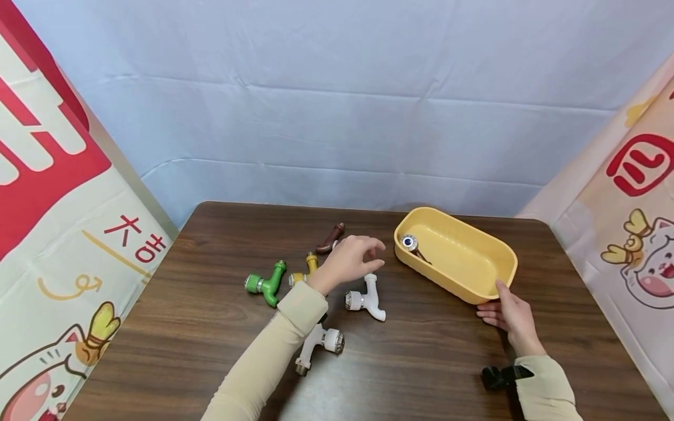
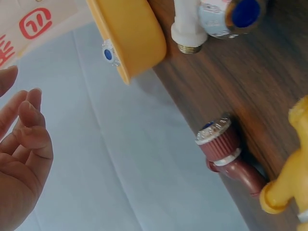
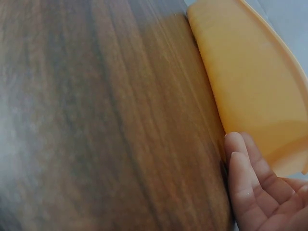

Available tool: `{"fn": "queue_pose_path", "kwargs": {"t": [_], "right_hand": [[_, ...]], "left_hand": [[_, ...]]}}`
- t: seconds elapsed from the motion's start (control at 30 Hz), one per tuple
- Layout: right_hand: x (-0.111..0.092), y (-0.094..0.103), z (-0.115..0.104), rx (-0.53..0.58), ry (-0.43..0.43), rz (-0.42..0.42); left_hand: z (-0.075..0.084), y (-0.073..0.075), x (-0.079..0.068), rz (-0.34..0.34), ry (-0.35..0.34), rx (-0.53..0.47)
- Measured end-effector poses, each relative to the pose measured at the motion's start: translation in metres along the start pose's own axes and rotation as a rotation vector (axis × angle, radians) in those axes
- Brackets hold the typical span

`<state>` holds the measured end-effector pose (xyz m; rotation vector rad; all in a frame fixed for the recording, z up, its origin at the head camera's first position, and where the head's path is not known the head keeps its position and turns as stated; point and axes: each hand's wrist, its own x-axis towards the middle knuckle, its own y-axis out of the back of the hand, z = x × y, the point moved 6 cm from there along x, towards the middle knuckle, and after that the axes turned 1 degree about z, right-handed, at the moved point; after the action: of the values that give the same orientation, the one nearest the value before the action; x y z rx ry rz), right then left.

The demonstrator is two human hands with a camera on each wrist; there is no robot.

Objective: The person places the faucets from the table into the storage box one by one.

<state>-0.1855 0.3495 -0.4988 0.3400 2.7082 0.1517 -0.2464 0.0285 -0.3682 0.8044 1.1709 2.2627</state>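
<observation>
My left hand (image 1: 354,261) hovers above the table with its fingers loosely bent and nothing between them. In the left wrist view that hand (image 2: 24,154) appears at the left edge, apart from any tap. Just below it lies a white tap (image 1: 371,299). My right hand (image 1: 515,318) holds the near right corner of a yellow plastic bin (image 1: 453,283), thumb at the rim and fingers against the outer wall. Inside the bin's left end lies a tap (image 1: 409,242) with a blue-centred silver cap; the rest of it is partly hidden by the wall.
A green tap (image 1: 267,285), a yellow tap (image 1: 312,263) and a brown tap (image 1: 330,238) lie to the left, the latter two partly behind the left arm. Another white tap (image 1: 318,345) lies nearer. A pale blue cloth (image 1: 337,117) hangs behind the wooden table (image 1: 421,368).
</observation>
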Motion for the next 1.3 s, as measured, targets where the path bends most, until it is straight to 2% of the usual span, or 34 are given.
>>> {"fn": "queue_pose_path", "kwargs": {"t": [0.27,0.57,0.77,0.97,1.3], "right_hand": [[-0.002,0.0,0.002,0.002,-0.015,-0.003],[-0.001,0.001,0.003,-0.01,-0.01,-0.002],[0.0,0.001,0.002,-0.012,-0.007,0.003],[0.0,0.001,0.002,-0.011,-0.01,0.003],[0.001,0.001,0.002,-0.009,-0.012,0.001]], "left_hand": [[-0.009,0.0,-0.014,0.012,0.02,-0.014],[-0.013,0.005,-0.028,0.056,-0.013,-0.054],[-0.018,0.007,-0.035,0.072,-0.013,-0.055],[-0.021,0.012,-0.043,0.117,-0.026,-0.042],[-0.027,0.02,-0.057,0.142,0.004,-0.052]]}}
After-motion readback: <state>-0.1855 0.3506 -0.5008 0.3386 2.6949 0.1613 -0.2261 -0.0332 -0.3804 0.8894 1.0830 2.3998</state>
